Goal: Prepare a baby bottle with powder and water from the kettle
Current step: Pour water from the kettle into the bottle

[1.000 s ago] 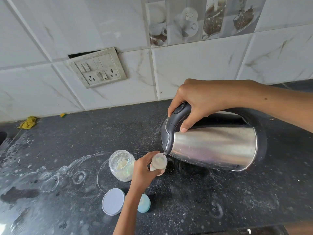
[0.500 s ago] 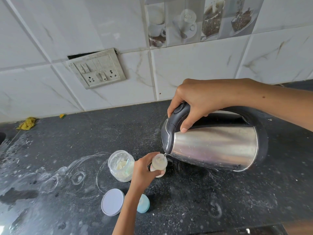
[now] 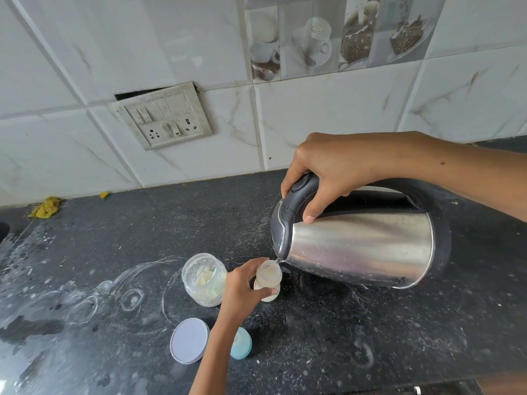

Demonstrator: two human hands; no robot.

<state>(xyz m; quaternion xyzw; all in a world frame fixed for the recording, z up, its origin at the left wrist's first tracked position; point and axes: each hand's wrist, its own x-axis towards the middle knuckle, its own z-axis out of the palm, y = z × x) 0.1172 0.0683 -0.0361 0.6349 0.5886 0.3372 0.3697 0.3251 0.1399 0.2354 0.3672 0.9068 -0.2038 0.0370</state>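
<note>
Dusty black countertop (image 3: 370,337) carries the baby bottle (image 3: 268,280), which my left hand (image 3: 242,289) grips upright. My right hand (image 3: 328,172) clasps the tilted steel kettle (image 3: 359,246), spout at the bottle's mouth. Beside it stands an open powder jar (image 3: 204,279).

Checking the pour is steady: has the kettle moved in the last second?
No. The kettle keeps its tilt, spout at the bottle, same spot relative to the jar.

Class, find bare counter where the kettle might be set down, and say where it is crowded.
Free: the counter right of the baby bottle, below the kettle; also behind the powder jar. Crowded: around jar, bottle, white lid and blue cap.
</note>
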